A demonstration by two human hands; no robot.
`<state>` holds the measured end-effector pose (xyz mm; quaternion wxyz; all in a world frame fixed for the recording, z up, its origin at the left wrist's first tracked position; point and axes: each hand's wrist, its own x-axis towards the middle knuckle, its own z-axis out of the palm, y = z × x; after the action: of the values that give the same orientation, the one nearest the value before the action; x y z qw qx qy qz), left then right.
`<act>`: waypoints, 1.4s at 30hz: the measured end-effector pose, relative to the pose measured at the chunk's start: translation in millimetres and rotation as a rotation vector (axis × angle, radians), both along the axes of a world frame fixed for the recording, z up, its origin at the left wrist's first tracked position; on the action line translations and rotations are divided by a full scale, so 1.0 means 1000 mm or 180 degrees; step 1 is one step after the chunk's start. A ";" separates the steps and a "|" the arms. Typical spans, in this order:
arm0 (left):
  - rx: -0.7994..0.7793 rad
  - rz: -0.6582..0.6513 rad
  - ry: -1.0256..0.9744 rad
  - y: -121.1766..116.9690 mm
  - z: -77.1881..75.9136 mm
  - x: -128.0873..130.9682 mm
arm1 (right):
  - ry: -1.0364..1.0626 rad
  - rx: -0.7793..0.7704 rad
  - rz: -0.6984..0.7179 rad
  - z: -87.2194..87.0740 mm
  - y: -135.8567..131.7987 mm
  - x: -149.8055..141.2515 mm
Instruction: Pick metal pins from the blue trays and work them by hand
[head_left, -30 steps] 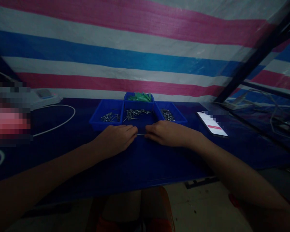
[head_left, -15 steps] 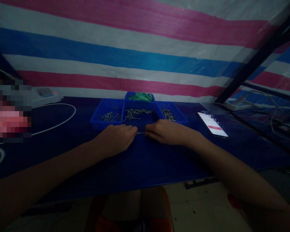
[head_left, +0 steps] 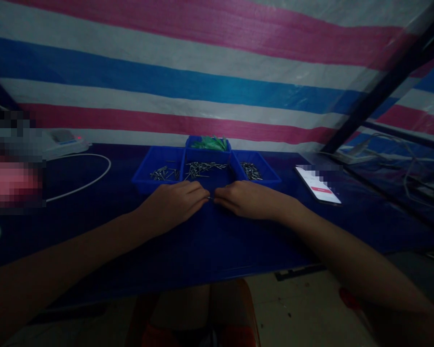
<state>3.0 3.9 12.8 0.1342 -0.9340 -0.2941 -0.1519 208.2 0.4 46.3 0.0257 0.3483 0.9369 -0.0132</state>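
Note:
My left hand (head_left: pixel 181 200) and my right hand (head_left: pixel 244 198) face each other just above the blue table, fingertips almost meeting. Both have their fingers pinched together on a thin metal pin (head_left: pixel 211 197), of which only a short bit shows in the gap. Beyond my left hand, a blue tray (head_left: pixel 139 173) contains loose metal pins (head_left: pixel 162 173). Another blue tray (head_left: pixel 273 178), past my right hand, has a pile of similar pins (head_left: pixel 251 171). Between these trays lies a third heap of pins (head_left: pixel 202 167). Dim light hides their exact kind.
A small blue bin (head_left: pixel 208 154) at the back holds green plastic pieces (head_left: pixel 213 143). To the right lies a phone (head_left: pixel 318 185) with a lit screen. A white device (head_left: pixel 67 142) and a white cable (head_left: pixel 106 168) are at left. Striped sheeting (head_left: pixel 217 91) hangs behind.
My hands have come closer together, narrowing the gap where the pin shows. The camera view has shifted slightly.

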 end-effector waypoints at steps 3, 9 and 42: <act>-0.0018 -0.0204 -0.0122 0.001 -0.001 -0.001 | 0.0040 -0.0019 -0.0004 -0.002 0.000 0.000; -0.0250 -0.0519 -0.0418 0.000 0.000 0.001 | 0.0222 -0.0115 0.0102 -0.004 0.000 -0.002; 0.0076 0.0350 0.0357 -0.003 0.001 0.000 | -0.0080 0.0010 -0.0050 -0.001 0.003 0.001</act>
<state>2.7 1.0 14.1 0.1697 -0.9218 -0.3351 -0.0952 208.8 3.9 45.0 0.0368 0.3558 0.9338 -0.0076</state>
